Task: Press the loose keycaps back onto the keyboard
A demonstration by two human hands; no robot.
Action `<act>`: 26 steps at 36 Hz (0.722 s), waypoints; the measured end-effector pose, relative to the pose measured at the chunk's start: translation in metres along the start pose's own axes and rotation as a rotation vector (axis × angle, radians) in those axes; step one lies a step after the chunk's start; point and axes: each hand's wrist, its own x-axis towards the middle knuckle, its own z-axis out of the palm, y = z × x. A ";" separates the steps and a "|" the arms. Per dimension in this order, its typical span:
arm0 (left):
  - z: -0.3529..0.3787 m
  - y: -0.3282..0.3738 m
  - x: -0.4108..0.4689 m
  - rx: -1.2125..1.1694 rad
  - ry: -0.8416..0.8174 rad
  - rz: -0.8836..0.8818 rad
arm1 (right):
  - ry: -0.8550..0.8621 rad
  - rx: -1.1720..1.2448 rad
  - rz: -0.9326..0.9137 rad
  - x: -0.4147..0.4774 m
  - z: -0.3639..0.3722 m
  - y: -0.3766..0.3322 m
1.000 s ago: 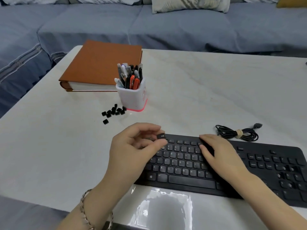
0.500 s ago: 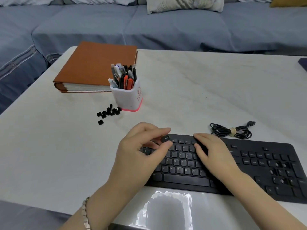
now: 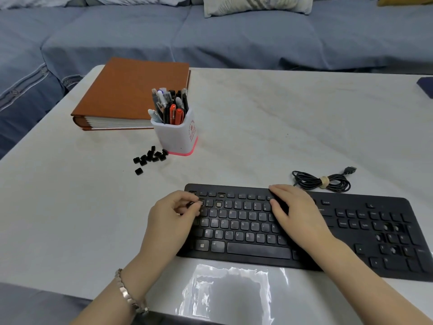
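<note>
Head view. Shows keyboard lying at 5 o'clock on table, long edge toward the wearer. Finds left hand over the keyboard's 10 o'clock corner, thumb and forefinger curled, pinching one black keycap at the left end of the number row; cannot tell whether it touches the board. Finds right hand flat on the middle keys, fingers straight and close together, gripping nothing, tips at the function row. Notes a bare socket in the number row, at 3 o'clock from the pinched keycap, and more gaps in the numpad toward the board's 3 o'clock end. Puts the heap of loose black caps on the table at 11 o'clock from the keyboard, well apart from it, with one stray just off the heap at 7 o'clock. Sets cup, full of pens, just beside the heap at 2 o'clock, and binder behind the cup at 11 o'clock. Leaves coiled cable near the keyboard's far edge at 1 o'clock. Shows bracelet on the left wrist, sofa beyond the table at 12 o'clock.
</note>
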 end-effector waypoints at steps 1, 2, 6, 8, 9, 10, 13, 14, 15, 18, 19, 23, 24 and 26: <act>-0.002 -0.001 0.002 0.001 -0.006 -0.001 | 0.005 0.001 0.000 0.000 0.001 0.000; -0.004 -0.001 0.004 0.002 -0.017 -0.002 | 0.011 0.001 -0.001 -0.001 0.001 0.001; -0.010 -0.003 0.008 0.027 -0.037 0.007 | 0.041 0.005 -0.003 -0.001 0.005 0.002; -0.011 -0.005 0.009 0.025 -0.037 -0.006 | 0.052 0.013 0.003 -0.001 0.006 0.001; -0.010 -0.006 0.009 -0.002 -0.036 -0.024 | 0.057 0.017 0.006 -0.001 0.006 0.001; -0.009 -0.006 0.009 -0.047 -0.034 -0.051 | 0.059 0.019 0.011 -0.002 0.006 0.001; -0.007 -0.003 0.008 -0.215 -0.042 -0.156 | 0.062 0.023 0.014 -0.002 0.006 0.000; -0.006 -0.002 0.008 -0.258 -0.053 -0.175 | 0.061 0.024 0.016 -0.002 0.006 0.000; -0.006 -0.002 0.008 -0.287 -0.066 -0.181 | 0.059 0.026 0.019 -0.002 0.006 -0.001; -0.006 -0.003 0.008 -0.338 -0.112 -0.169 | 0.054 0.030 0.025 -0.002 0.006 -0.001; -0.006 -0.003 0.008 -0.347 -0.124 -0.165 | 0.054 0.032 0.028 -0.002 0.006 -0.001; -0.006 -0.007 0.012 -0.288 -0.122 -0.126 | 0.060 0.035 0.034 -0.003 0.006 -0.001; -0.007 -0.008 0.014 -0.256 -0.100 -0.105 | 0.058 0.036 0.036 -0.003 0.006 -0.001; -0.009 -0.011 0.018 -0.177 -0.047 -0.054 | 0.053 0.033 0.037 -0.003 0.006 -0.001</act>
